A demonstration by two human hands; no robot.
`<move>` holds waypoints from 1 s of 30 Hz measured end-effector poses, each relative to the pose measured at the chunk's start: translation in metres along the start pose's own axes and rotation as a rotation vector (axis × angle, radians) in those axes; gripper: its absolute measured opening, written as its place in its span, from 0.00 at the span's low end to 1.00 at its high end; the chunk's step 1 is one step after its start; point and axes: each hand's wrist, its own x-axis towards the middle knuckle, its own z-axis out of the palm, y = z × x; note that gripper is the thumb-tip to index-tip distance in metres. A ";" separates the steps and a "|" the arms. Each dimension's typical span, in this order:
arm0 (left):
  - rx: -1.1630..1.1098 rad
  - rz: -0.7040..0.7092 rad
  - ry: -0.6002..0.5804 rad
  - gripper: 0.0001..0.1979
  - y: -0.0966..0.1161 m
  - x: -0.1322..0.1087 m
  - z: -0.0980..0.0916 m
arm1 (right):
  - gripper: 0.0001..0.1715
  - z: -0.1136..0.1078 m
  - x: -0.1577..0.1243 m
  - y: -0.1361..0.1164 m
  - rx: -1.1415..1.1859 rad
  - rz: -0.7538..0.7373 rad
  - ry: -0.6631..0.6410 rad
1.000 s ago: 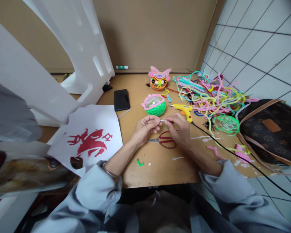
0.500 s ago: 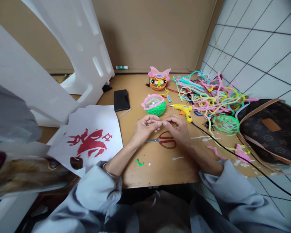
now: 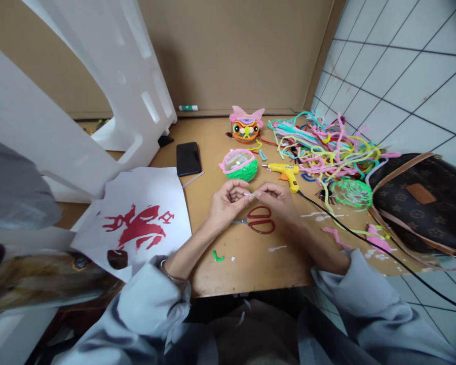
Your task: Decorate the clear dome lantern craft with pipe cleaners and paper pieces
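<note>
My left hand and my right hand meet over the front half of the table, fingertips pinched. Between them is a short, thin, pale strip, too small for me to tell its kind. Both hands appear closed on it. Below lie scissors with red handles, partly under my left wrist. Just beyond my fingers sits a green ball-like shell with a pink rim. A yellow hot glue gun rests past my right hand, its black cord running right.
A lion-head craft stands at the back, beside a heap of coloured pipe cleaners. A brown handbag and a green mesh piece are at right. Leftward are a black phone-like slab and paper with red shapes.
The pale strip shows more plainly between my fingertips now. My hands stay together in nearly the same place; the whole view has shifted slightly.
</note>
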 end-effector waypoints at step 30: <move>-0.102 -0.277 -0.066 0.25 -0.001 0.002 0.000 | 0.13 0.001 -0.002 0.005 -0.400 -0.288 0.049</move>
